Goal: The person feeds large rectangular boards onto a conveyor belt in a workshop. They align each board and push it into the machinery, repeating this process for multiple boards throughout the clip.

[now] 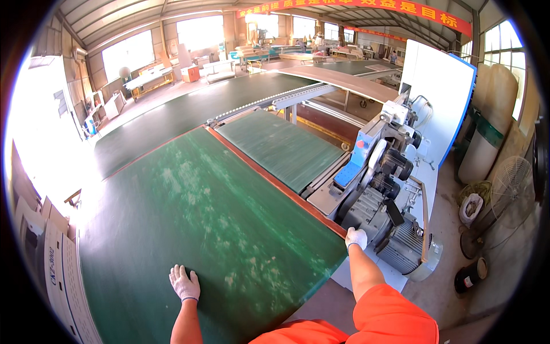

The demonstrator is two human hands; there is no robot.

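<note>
A large green panel [189,223] with pale scuffs and red-brown edges lies in front of me. My left hand [184,283], in a light knit glove, rests on its near part with the fingers spread, holding nothing. At the panel's near right corner is my right hand [356,237], gloved too, its fingers curled over the red-brown edge [275,176]. The underside of that grip is hidden. Close beside the right hand stands a machine with a grey ribbed motor [401,245] and a blue control box [360,150].
Beyond the panel runs a dark green conveyor belt [195,106]; a shorter belt [281,146] lies to its right. A tall white machine panel [438,97] rises at the right. Further right are a floor fan [511,186] and a black bucket [471,275]. A white cabinet [60,275] borders the left side.
</note>
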